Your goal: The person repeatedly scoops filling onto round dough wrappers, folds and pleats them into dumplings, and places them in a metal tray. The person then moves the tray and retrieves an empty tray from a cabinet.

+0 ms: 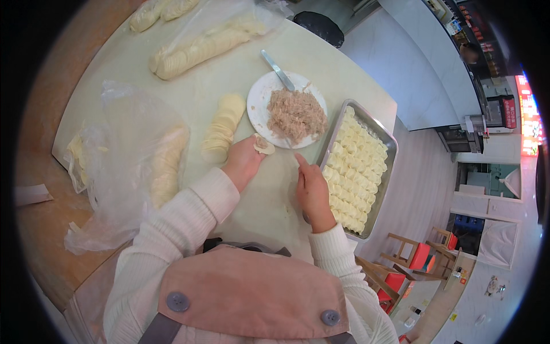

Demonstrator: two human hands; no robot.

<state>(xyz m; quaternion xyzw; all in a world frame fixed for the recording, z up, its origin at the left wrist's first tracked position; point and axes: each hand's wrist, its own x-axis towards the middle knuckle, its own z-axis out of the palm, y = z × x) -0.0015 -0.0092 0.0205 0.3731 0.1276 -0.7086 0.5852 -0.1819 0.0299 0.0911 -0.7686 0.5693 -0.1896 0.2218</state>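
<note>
Table (195,92) fills most of the view; its near edge is hidden by the arms & apron (252,292) at 6 o'clock, and the apron's bottom is cut off. Clear bag (123,149) at 9 o'clock, crumpled, w/ wrappers inside, some blurred by the plastic. Another bag (260,26) at 11, part cut off at the top, over a long roll of wrappers (200,54). Metal tray (385,179) at 3, w/ rows of pale dumplings (355,166); its near-left side is partly behind the R hand & sleeve. White plate (258,100) at 12, w/ a mound of meat filling (295,114); spatula (276,69) leans in from 11 on the plate, its lower end in the filling.

Red lit sign (530,114) btwn 2 & 3, w/ glare over its writing, cut by the dark rim; red panel (509,112) just beside it, w/ pale characters, v. small.

Wrapper stack (222,129) at 10, just left of the plate. L hand (243,160), just below the plate, fingers closed on one wrapper (264,148), a dab of filling on it. R hand (312,186) at 4, near the tray: index extended twd the plate, other fingers curled; can't tell if it grips anything. Small grey bit (306,218) by its heel, mostly hidden.
</note>
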